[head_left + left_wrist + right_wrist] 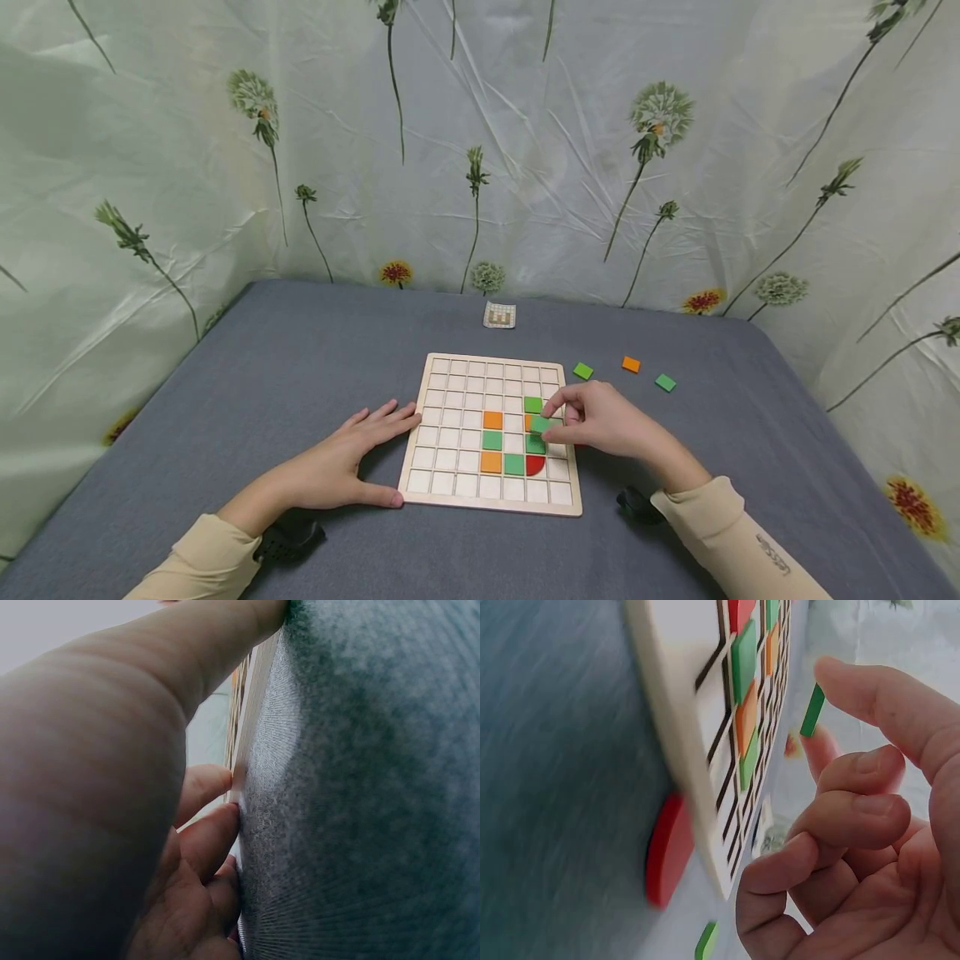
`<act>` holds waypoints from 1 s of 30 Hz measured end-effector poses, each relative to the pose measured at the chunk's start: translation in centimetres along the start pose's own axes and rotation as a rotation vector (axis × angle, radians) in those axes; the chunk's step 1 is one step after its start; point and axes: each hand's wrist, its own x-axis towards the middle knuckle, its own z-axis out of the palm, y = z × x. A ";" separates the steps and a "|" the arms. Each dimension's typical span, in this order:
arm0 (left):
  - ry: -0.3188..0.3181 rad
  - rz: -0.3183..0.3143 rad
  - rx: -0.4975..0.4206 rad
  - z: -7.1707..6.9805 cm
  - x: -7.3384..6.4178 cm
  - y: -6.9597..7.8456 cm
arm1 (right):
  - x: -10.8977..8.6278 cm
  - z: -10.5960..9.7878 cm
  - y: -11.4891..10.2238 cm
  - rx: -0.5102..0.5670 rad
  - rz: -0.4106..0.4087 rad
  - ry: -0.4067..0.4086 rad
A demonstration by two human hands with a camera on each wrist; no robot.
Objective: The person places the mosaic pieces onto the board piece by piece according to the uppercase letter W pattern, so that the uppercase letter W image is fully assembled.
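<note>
A pale wooden grid board [457,483] lies flat on the grey cloth. Several orange, green and red tiles sit in its cells, among them an orange tile [491,462] and a red rounded tile [535,465]. My right hand [603,421] pinches a green square tile [812,711] between thumb and index finger, held above the right part of the board. It partly hides an orange tile in the head view. My left hand [337,462] rests at the board's left side, fingers spread and fairly straight, the fingertips and thumb touching its edge.
Loose on the cloth right of the board lie a light green tile [582,371], an orange tile [631,364] and a green tile [665,382]. A red piece [669,851] lies beside the board's right edge. Behind the board is a small patterned card [499,315].
</note>
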 end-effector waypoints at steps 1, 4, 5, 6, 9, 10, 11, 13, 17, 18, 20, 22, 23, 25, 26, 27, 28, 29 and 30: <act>0.000 -0.002 -0.004 0.0 0.0 0.0 | 0.1 0.2 -0.2 0.006 0.000 -0.007; 0.000 0.002 -0.002 0.0 0.0 -0.1 | 0.6 0.9 -1.0 0.033 -0.007 -0.036; -0.002 -0.002 -0.004 0.0 0.0 -0.1 | 0.8 1.2 -1.3 0.036 -0.008 -0.044; -0.001 0.001 -0.004 0.0 0.0 -0.1 | 1.0 1.5 -1.5 0.042 -0.013 -0.054; -0.003 -0.003 -0.001 0.0 0.1 -0.2 | 1.4 2.3 -2.3 0.058 -0.030 -0.082; -0.006 -0.010 -0.002 0.0 0.1 -0.2 | 1.6 2.5 -2.6 0.058 -0.035 -0.091; -0.009 -0.016 -0.005 0.0 0.1 -0.2 | 1.7 2.7 -2.8 0.063 -0.041 -0.100; -0.014 -0.026 -0.009 0.0 0.1 -0.1 | 1.9 3.2 -3.1 0.072 -0.045 -0.115; -0.014 -0.019 -0.002 -0.1 0.1 -0.1 | 2.3 3.9 -3.5 0.076 -0.054 -0.133; -0.013 -0.014 -0.001 -0.1 0.1 0.0 | 2.4 4.0 -3.6 0.074 -0.060 -0.137; -0.012 -0.004 0.003 -0.1 0.1 0.0 | 2.5 4.3 -3.7 0.075 -0.072 -0.144; -0.010 0.003 0.007 -0.1 0.0 0.0 | 2.6 4.6 -3.8 0.073 -0.080 -0.150; -0.008 0.005 0.007 -0.1 0.0 0.0 | 2.7 4.7 -3.9 0.074 -0.084 -0.154; -0.006 0.004 0.006 -0.1 0.0 0.0 | 2.9 4.9 -4.1 0.070 -0.091 -0.166; -0.004 0.005 0.007 -0.1 0.0 0.1 | 2.9 5.1 -4.3 0.064 -0.095 -0.171; -0.003 0.007 0.009 -0.1 0.0 0.1 | 3.0 5.2 -4.4 0.057 -0.098 -0.176; -0.002 0.007 0.007 -0.1 0.0 0.1 | 3.1 5.3 -4.6 0.049 -0.097 -0.180; -0.001 0.007 0.006 -0.2 0.0 0.1 | 3.2 5.4 -4.7 0.047 -0.096 -0.182; -0.002 0.007 0.003 -0.2 0.0 0.1 | 3.2 5.4 -4.8 0.040 -0.094 -0.185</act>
